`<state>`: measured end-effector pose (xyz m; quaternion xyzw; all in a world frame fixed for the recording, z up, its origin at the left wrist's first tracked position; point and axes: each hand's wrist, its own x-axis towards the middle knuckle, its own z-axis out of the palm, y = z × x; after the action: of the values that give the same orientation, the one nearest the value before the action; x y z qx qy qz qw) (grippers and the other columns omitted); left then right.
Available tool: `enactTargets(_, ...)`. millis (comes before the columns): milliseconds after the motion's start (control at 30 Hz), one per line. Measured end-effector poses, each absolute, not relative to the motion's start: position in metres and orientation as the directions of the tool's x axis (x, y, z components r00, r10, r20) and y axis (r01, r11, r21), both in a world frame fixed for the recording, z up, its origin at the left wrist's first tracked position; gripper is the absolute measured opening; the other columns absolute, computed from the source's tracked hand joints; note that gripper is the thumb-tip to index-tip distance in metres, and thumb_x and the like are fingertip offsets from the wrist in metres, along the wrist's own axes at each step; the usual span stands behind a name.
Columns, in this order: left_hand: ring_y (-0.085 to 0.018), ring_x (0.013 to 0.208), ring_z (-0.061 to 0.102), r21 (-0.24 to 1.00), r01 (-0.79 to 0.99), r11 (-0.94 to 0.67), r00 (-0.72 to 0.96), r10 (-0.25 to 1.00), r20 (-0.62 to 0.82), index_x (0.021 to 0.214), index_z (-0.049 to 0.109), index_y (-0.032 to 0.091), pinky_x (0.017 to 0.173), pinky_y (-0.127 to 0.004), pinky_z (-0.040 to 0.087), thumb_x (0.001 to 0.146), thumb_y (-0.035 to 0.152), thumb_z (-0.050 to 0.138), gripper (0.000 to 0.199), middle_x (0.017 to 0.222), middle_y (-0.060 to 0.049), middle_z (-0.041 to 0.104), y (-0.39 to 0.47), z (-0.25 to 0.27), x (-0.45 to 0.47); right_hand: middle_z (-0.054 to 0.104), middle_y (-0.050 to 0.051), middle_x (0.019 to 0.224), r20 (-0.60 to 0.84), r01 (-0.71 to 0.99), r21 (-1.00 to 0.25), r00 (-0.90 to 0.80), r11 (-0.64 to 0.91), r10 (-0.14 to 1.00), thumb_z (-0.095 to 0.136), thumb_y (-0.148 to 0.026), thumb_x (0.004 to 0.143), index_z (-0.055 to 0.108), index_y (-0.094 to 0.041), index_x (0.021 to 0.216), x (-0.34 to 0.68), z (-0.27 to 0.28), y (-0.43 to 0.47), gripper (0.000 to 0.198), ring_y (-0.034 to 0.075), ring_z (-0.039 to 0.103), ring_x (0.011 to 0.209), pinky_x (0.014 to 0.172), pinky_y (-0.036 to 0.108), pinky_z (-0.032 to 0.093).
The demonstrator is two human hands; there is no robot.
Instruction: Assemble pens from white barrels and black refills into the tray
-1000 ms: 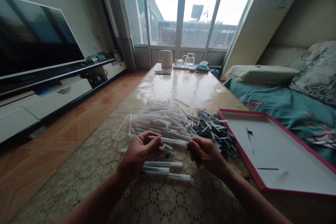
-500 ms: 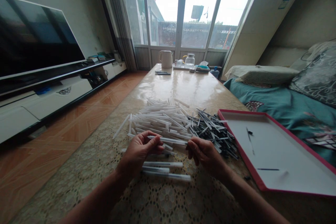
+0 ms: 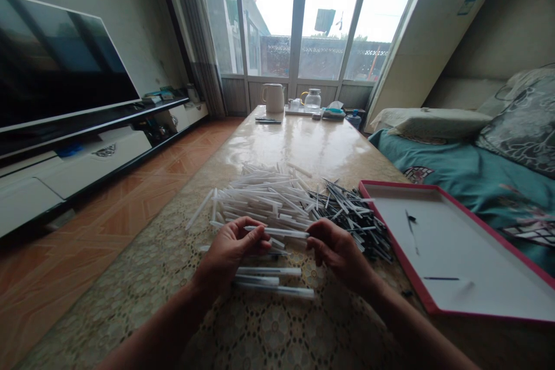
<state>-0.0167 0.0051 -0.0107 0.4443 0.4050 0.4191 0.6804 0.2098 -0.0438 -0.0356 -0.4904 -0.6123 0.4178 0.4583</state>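
Observation:
My left hand (image 3: 236, 243) pinches a translucent white pen (image 3: 284, 232) near its pointed left end, holding it level above the table. The fingers of my right hand (image 3: 332, 245) are closed at the pen's other end, where a small dark bit shows at the fingertips. Just beyond my hands lies a heap of white pen barrels (image 3: 264, 191). Dark pen refills (image 3: 351, 214) are piled to its right. Several finished-looking pens (image 3: 277, 291) lie side by side on the patterned tablecloth (image 3: 277, 335) below my hands.
At the right edge of the table sits a shallow red-rimmed tray (image 3: 485, 243) with a few pen parts inside. A kettle (image 3: 273, 97), a glass jug (image 3: 312, 99) and a tissue pack (image 3: 333, 111) stand at the far end. A sofa (image 3: 446, 156) flanks the table.
My right hand has shifted slightly up, and its fingers have opened out a little at the pen's right end. My left hand stays put with the pen.

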Motion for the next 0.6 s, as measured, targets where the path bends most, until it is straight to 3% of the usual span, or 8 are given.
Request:
enactTargets(67,-0.012,0.056,0.068,0.944,-0.209,0.254,0.32,0.93,-0.18,0.078,0.064,0.013,0.055,-0.02,0.055,0.065,0.03,0.083,0.029,0.067,-0.002,0.073,0.0054,-0.011,-0.0171,0.063,-0.001,0.071,0.14,0.213,-0.964,-0.105,0.16,0.985,0.055,-0.047,0.09,0.055,-0.017,0.094,0.2095,-0.0354,-0.0438,0.03,0.007,0.05,0.045,0.043,0.019,0.04)
enactTargets(200,-0.012,0.056,0.068,0.947,-0.206,0.247,0.323,0.93,-0.173,0.078,0.064,0.013,0.056,-0.02,0.055,0.065,0.03,0.083,0.029,0.066,-0.002,0.073,0.0053,-0.0107,-0.0172,0.059,-0.001,0.06,0.126,0.289,-0.944,-0.134,0.16,0.983,0.04,-0.05,0.096,0.056,-0.016,0.074,0.21,-0.036,-0.0435,0.043,0.005,0.043,0.036,0.037,0.018,0.031)
enactTargets(367,-0.012,0.057,0.068,0.949,-0.208,0.238,0.33,0.93,-0.161,0.079,0.064,0.013,0.056,-0.019,0.055,0.067,0.03,0.082,0.028,0.067,-0.002,0.073,0.0059,-0.0118,-0.0181,0.062,-0.001,0.068,0.112,0.218,-0.967,-0.111,0.134,0.988,0.057,-0.047,0.088,0.056,-0.017,0.09,0.2098,-0.0363,-0.0423,0.03,0.006,0.048,0.042,0.04,0.018,0.037)
enactTargets(533,-0.012,0.058,0.068,0.953,-0.194,0.231,0.333,0.93,-0.157,0.08,0.064,0.013,0.056,-0.019,0.055,0.067,0.031,0.082,0.028,0.067,-0.001,0.072,0.0069,-0.0143,-0.0193,0.059,-0.001,0.056,0.1,0.255,-0.957,-0.143,0.134,0.985,0.041,-0.05,0.095,0.056,-0.015,0.074,0.2094,-0.038,-0.0413,0.043,0.004,0.041,0.034,0.035,0.017,0.029)
enactTargets(600,-0.012,0.058,0.068,0.955,-0.19,0.226,0.334,0.93,-0.154,0.08,0.064,0.013,0.057,-0.02,0.056,0.068,0.031,0.081,0.028,0.067,-0.001,0.072,0.0069,-0.0145,-0.0194,0.061,-0.001,0.061,0.118,0.233,-0.961,-0.135,0.147,0.984,0.046,-0.048,0.094,0.055,-0.016,0.078,0.2091,-0.0382,-0.0413,0.036,0.004,0.044,0.036,0.037,0.017,0.031)
